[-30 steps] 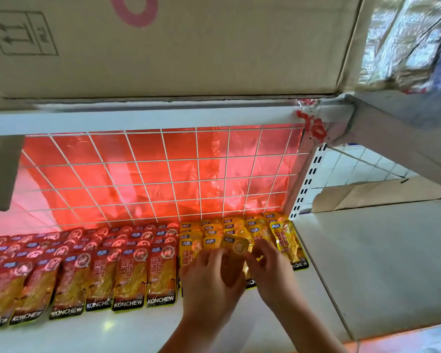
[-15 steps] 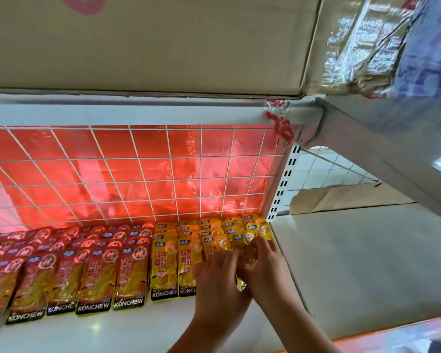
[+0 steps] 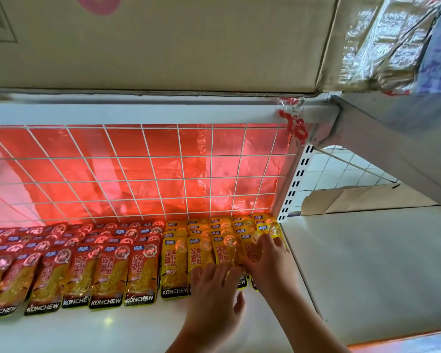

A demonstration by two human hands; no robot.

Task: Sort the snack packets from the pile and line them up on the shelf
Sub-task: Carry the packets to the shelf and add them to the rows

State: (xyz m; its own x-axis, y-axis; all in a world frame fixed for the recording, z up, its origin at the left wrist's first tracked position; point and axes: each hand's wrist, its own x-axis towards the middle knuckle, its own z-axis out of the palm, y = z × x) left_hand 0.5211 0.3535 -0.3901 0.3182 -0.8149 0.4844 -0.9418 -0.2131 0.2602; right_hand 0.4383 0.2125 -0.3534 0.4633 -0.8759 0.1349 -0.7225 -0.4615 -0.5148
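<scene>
Red snack packets [image 3: 110, 273] lie in overlapping rows on the left of the white shelf [image 3: 92, 329]. Yellow snack packets [image 3: 175, 263] fill the rows on the right, up to the shelf's right edge. My left hand [image 3: 211, 294] lies flat with spread fingers on the lower ends of the front yellow packets. My right hand [image 3: 269, 261] presses with straight fingers on the rightmost yellow packets [image 3: 270, 229]. Both hands cover the packets under them.
A white wire grid [image 3: 148, 171] with red film behind it backs the shelf. A large cardboard box [image 3: 163, 42] sits on the shelf above. A slotted upright [image 3: 294, 184] bounds the right side; beyond it lies another white shelf [image 3: 367, 263] with cardboard.
The view has swung right and down. My hands let go of a yellow packet they held between them and now press flat on the rows, the left hand lower than before.
</scene>
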